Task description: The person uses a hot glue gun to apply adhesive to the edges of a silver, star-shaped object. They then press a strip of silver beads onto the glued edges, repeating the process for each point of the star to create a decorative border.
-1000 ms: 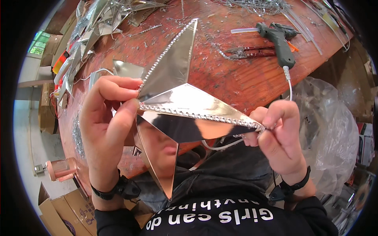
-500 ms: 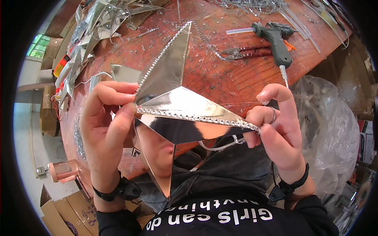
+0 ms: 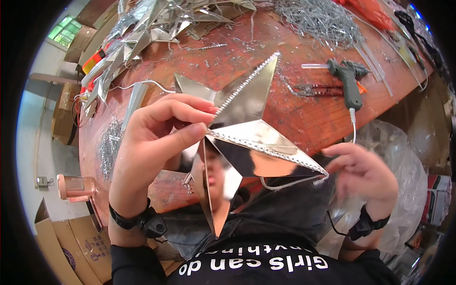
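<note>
Right hand (image 3: 368, 178) now off star (image 3: 247, 137)

Mirror-silver star (image 3: 247, 137), bead-trimmed edges; reddish-brown table (image 3: 304, 118); grey-green, perhaps, glue gun (image 3: 349, 80).

The mirrored star (image 3: 247, 142) fills the room between the left hand (image 3: 152, 147) and the right hand (image 3: 365, 175); its points stick out above, below and toward the right hand, so nothing passes straight across. Beyond the right hand the table (image 3: 304, 118) is bare for a short stretch; farther away lie the glue gun (image 3: 349, 80) and the pliers (image 3: 316, 89). Beyond the left hand, a pile of silver stars (image 3: 133, 33) blocks the far edge; a heap of silver chain (image 3: 323, 21) blocks the far side ahead.
</note>
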The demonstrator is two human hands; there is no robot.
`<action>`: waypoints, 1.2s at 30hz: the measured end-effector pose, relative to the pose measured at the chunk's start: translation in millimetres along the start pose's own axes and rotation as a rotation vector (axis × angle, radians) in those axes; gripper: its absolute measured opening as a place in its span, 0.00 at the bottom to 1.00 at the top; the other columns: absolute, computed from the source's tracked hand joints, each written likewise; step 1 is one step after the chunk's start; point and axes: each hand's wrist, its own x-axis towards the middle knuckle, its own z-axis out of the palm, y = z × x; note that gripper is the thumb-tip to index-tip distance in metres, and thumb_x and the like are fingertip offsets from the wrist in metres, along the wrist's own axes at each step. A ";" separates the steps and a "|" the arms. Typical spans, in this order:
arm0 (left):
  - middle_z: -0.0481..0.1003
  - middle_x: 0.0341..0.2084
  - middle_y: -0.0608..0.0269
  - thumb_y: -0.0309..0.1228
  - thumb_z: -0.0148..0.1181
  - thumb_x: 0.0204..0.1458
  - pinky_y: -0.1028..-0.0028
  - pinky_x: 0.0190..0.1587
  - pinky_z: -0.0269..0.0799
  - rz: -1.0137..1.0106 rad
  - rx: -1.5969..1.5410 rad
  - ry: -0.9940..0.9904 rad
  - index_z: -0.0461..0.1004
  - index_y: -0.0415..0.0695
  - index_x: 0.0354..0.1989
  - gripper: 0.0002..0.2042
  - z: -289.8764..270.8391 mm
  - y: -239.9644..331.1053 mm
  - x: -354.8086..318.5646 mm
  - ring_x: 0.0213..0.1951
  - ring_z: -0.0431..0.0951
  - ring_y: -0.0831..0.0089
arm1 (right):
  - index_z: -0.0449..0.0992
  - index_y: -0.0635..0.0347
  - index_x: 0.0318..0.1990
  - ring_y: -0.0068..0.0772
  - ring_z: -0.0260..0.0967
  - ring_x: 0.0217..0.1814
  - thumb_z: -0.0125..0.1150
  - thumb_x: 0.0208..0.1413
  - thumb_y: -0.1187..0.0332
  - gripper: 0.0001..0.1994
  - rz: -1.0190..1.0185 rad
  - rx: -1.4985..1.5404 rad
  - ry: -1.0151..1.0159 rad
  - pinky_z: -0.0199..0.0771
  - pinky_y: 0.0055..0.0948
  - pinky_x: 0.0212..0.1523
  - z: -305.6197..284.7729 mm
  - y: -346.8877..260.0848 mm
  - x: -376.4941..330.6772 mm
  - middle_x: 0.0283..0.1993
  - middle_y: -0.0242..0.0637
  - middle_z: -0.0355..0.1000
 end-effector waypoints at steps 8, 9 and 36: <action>0.71 0.47 0.58 0.19 0.47 0.56 0.80 0.40 0.68 0.013 -0.126 -0.021 0.71 0.37 0.47 0.12 -1.1 -2.5 -1.7 0.40 0.73 0.79 | 0.64 0.75 0.53 0.44 0.68 0.49 0.62 0.48 0.44 0.38 -0.195 -1.419 1.161 0.68 0.34 0.49 -27.3 1.1 63.5 0.46 0.53 0.69; 0.71 0.48 0.57 0.19 0.46 0.56 0.78 0.43 0.68 -0.007 -0.207 0.007 0.69 0.37 0.50 0.13 -1.7 -2.3 -4.5 0.42 0.73 0.78 | 0.62 0.77 0.52 0.55 0.61 0.56 0.61 0.47 0.42 0.41 -0.051 -1.273 1.110 0.61 0.44 0.57 -21.5 -7.3 70.4 0.50 0.60 0.65; 0.72 0.28 0.65 0.18 0.56 0.50 0.82 0.39 0.66 0.127 -0.321 0.296 0.57 0.42 0.54 0.23 -34.3 -29.2 -11.0 0.32 0.72 0.82 | 0.70 0.64 0.44 0.47 0.67 0.51 0.56 0.46 0.50 0.26 -0.711 -0.305 0.575 0.64 0.48 0.54 18.0 -56.3 17.6 0.45 0.50 0.70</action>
